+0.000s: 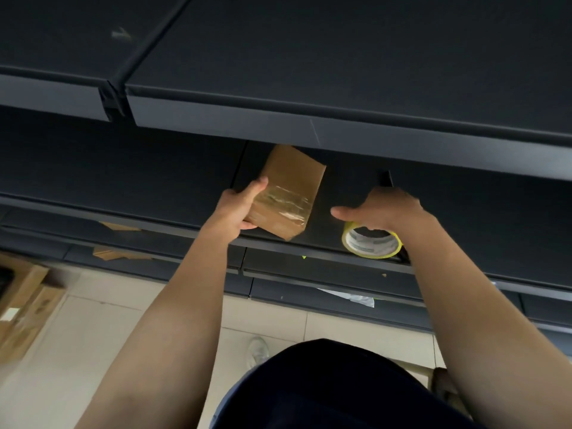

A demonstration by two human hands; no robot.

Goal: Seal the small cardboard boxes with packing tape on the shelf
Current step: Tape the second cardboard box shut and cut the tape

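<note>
Presently left hand (pixel 240 209) clamps the box (pixel 291 181) edge; right hand (pixel 387 209) covers tape roll (pixel 371 246) at shelf (pixel 346 187) lip, grip unclear.

A small brown cardboard box (pixel 288 187), clear tape shining across it, is sitting askew at the front edge of the shelf (pixel 340 193), a yellow-rimmed tape roll (pixel 371 246) lying near its right.

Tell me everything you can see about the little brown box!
The small cardboard box is plain brown and closed. A shiny, wrinkled band of clear tape is stuck across it. It is tilted, with one corner pointing toward the camera, over the dark shelf. I cannot tell if it rests there. The left hand grips its left side, and no other hand touches it.
</note>
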